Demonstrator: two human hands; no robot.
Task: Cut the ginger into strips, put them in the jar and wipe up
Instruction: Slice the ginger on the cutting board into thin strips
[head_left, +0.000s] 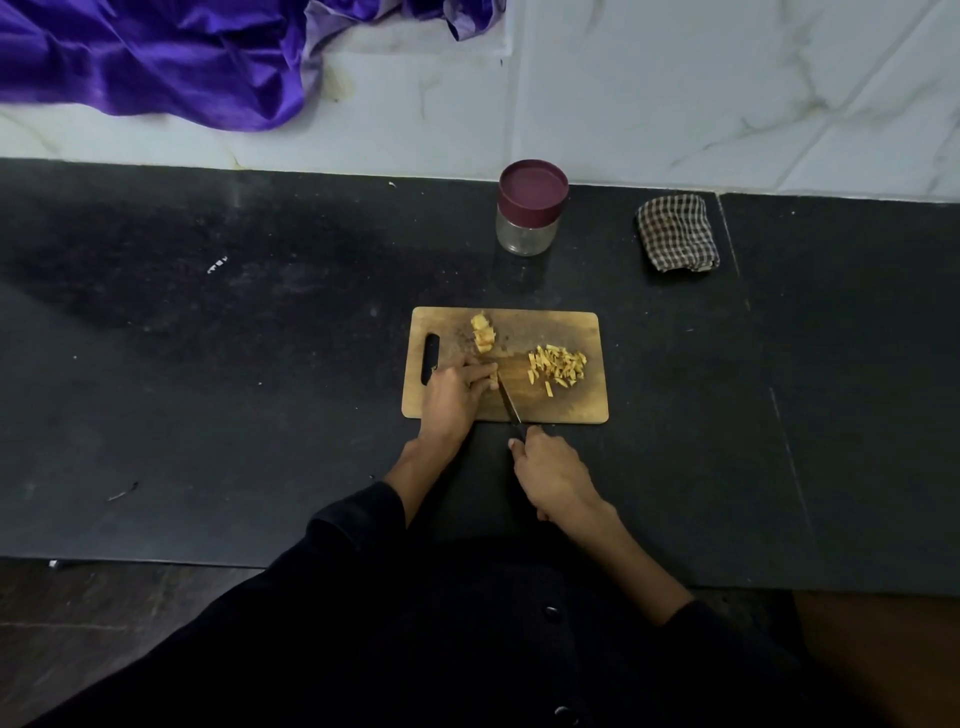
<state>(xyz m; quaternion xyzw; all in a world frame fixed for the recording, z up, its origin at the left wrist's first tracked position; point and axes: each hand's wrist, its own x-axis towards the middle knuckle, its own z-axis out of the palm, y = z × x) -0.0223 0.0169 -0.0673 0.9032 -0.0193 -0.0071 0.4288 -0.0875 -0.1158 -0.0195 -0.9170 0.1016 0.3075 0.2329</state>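
Head view is giving me the left hand (457, 387) pressing down on the cutting board (571, 405), fingers curled over ginger I can't make out beneath them. Just right of it, the right hand (553, 475) is gripping a knife (508, 402), handle hidden. Cut strips (558, 366) are lying further right; the lidded jar (530, 208) is standing beyond on the tabletop (260, 389).

The cutting board (550, 405) lies on the desk (208, 389), just beyond the hands. The left hand (454, 389) rests on the board's left part; the right hand (550, 475) sits nearer, off the board's near edge, with the knife (509, 402) reaching onto the board between the hands. Ginger chunks (483, 335) lie beyond the left hand, ginger strips (558, 366) to its right. The jar (530, 208) stands farther back by the wall, the folded cloth (678, 234) to its right.
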